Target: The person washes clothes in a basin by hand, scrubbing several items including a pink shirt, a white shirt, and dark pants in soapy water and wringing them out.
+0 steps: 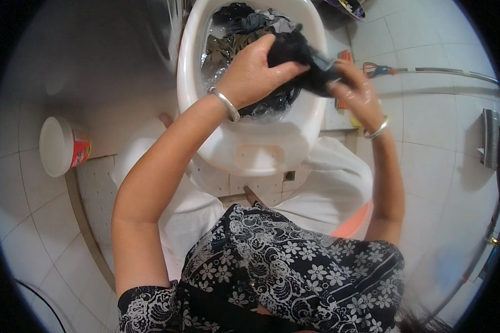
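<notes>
A wet black garment point(291, 48) is stretched between my two hands above a white plastic tub point(187, 66). My left hand point(254, 73) grips its bunched middle, thumb and fingers apart around the cloth. At the tub's right rim, my right hand point(358, 93) pinches the other end; that hand and the cloth near it are blurred. Under the hands, the tub holds water with more soaked clothes: a brownish garment point(218, 52), a grey piece point(250, 24) and black cloth point(281, 102). Parts of these are hidden by my left hand and the held garment.
A white bucket point(55, 145) with a red label stands at the left, below a dark glossy panel point(91, 54). Right of the tub are an orange ribbed object point(345, 56) and an orange-and-blue handle point(379, 70). A floor drain point(289, 175) lies between my knees.
</notes>
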Demonstrator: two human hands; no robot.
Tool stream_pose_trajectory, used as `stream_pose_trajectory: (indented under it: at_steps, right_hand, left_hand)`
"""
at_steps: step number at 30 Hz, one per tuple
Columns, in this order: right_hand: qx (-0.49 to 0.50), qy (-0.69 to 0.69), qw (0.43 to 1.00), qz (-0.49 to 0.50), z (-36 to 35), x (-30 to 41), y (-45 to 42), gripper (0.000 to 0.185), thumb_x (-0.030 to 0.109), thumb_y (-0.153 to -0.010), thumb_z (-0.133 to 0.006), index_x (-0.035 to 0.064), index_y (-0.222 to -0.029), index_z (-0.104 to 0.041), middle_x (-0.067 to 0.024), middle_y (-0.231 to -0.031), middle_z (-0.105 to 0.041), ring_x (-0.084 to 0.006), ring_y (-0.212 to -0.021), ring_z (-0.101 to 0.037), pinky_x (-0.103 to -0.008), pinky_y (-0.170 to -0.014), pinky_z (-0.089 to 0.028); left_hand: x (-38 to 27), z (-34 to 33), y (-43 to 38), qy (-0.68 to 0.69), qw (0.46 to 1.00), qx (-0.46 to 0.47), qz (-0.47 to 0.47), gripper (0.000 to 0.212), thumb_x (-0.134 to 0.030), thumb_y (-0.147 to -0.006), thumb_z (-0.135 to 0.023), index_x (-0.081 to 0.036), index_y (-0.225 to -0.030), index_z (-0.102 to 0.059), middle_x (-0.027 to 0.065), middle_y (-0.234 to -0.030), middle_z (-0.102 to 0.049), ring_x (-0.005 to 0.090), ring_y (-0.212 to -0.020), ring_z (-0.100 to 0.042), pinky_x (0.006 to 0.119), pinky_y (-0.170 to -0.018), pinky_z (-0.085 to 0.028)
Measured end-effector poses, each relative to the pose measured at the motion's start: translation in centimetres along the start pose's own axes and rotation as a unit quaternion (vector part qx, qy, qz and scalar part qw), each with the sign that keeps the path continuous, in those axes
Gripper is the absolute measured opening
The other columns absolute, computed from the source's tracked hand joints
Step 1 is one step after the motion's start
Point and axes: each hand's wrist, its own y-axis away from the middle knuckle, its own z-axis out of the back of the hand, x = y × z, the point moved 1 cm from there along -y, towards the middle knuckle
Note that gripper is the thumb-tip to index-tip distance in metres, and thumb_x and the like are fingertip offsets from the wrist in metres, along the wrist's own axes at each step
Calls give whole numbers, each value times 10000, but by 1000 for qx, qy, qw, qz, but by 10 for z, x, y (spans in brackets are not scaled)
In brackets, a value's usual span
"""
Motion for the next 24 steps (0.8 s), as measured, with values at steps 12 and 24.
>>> stream_pose_trajectory:
  at_steps: [12, 24]
  right_hand:
    - [251, -221, 938, -87, -119, -16, -7, 709, 145, -640, -696, 23, -1249, -353, -136, -1159, -476, -223, -1065, -475, -321, -913, -381]
    - [-6, -79, 996, 39, -10, 58, -22, 264, -12, -602, -645, -19, -863, -609, -48, -794, -627, -105, -673, -569, -235, -646, -466]
  left_hand:
    - [50, -9, 12, -136, 974, 126, 133, 350, -269, -692, -586, 3, -895, -503, 136, -806, -563, 216, -732, -537, 302, -685, -434]
    - [59, 68, -13, 18, 974, -177, 143, 242, -291, -831, -549, -52, -867, -564, 3, -778, -570, 79, -679, -493, 201, -623, -397]
